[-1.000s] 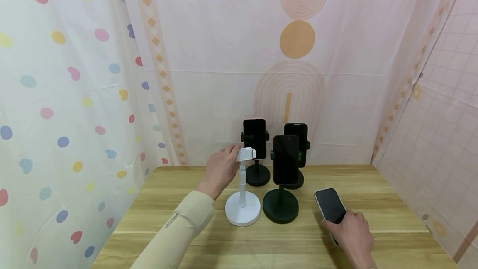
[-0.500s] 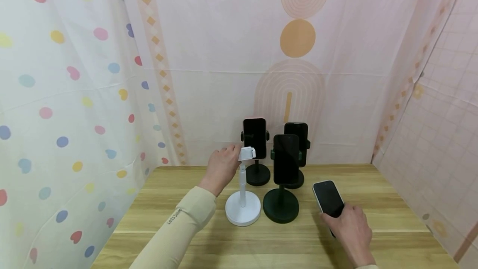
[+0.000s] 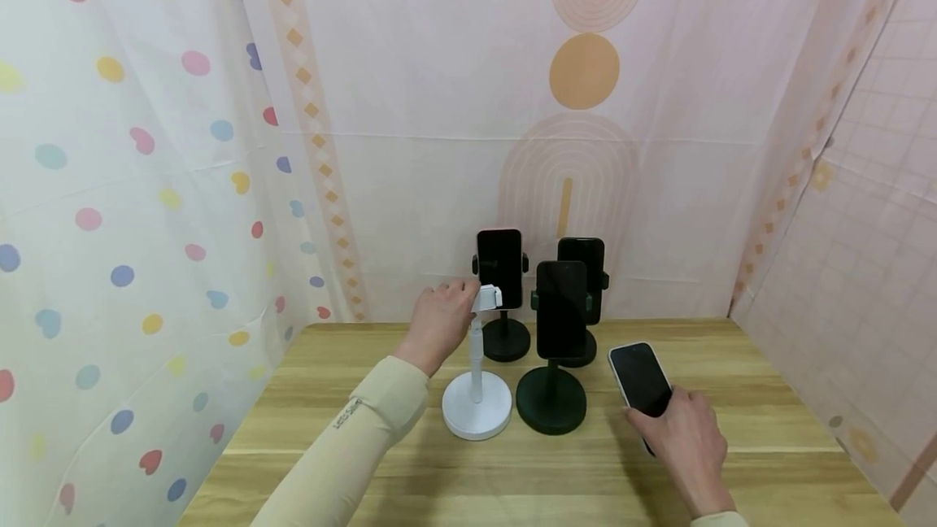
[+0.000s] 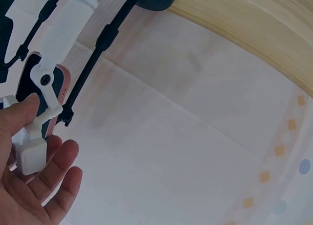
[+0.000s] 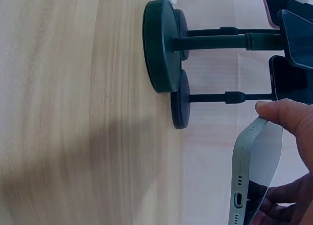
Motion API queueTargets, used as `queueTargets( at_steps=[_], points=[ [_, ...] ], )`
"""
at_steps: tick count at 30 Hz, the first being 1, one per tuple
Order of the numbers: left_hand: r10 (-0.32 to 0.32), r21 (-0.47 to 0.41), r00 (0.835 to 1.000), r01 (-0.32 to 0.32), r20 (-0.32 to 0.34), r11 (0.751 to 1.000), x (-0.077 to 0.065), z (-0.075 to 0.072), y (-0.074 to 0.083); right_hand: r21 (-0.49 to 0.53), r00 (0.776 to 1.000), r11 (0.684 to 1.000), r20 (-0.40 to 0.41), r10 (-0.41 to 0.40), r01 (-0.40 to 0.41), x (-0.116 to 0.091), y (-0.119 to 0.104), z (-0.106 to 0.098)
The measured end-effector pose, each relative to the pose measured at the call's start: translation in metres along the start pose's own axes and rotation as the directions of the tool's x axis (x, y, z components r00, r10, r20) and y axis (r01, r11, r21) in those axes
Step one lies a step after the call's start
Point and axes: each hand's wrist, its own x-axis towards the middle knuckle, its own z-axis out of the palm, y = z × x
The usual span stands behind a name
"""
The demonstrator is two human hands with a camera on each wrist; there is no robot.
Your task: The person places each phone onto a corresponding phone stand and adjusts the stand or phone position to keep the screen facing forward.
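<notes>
My left hand (image 3: 442, 324) grips the clamp head of a white phone stand (image 3: 477, 405); its thumb and fingers close about the clamp (image 4: 32, 156) in the left wrist view. That stand is upright on a round base and its clamp carries no phone. On the right, my right hand (image 3: 686, 439) holds a smartphone (image 3: 640, 378) by its lower part, thumb on one edge and fingers on the other. The phone has a dark screen and a pale case, and its charging port end (image 5: 238, 199) shows in the right wrist view. It is raised off the table.
A dark green stand (image 3: 551, 401) with a phone (image 3: 561, 309) stands right of the white one. Behind are two black stands (image 3: 505, 341), each bearing a phone. The wooden table (image 3: 556, 478) ends at a patterned curtain (image 3: 410, 104) at the back; further curtains hang at both sides.
My right hand has lifted the phone a little, moving it slightly up and to the left. My left hand has shifted slightly right at the white clamp; the other stands stay put.
</notes>
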Motion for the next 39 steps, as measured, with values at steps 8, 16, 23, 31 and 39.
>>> queueTargets(
  at_steps=[8, 16, 23, 31, 39],
  points=[
    [-0.032, -0.045, 0.996, 0.036, 0.086, 0.998, 0.006, -0.007, 0.001, -0.004, 1.000, 1.000, 0.012, 0.008, -0.008, 0.000, -0.001, -0.002],
    [-0.065, -0.091, 0.988, 0.079, 0.142, 0.993, 0.009, -0.010, 0.001, -0.007, 0.999, 1.000, 0.025, 0.026, -0.025, 0.001, -0.001, -0.005],
    [-0.079, -0.114, 0.986, 0.097, 0.148, 0.989, 0.009, -0.010, -0.001, -0.008, 1.000, 1.000, -0.008, 0.025, -0.025, 0.001, -0.005, -0.007],
    [-0.084, -0.161, 0.989, 0.103, 0.124, 0.982, 0.005, -0.005, -0.004, 0.009, 0.999, 1.000, -0.042, 0.001, -0.001, 0.002, -0.010, -0.012],
    [-0.095, -0.184, 0.990, 0.114, 0.108, 0.976, -0.004, -0.003, -0.011, 0.014, 0.998, 1.000, -0.059, -0.009, 0.010, 0.003, -0.015, -0.016]
  ],
)
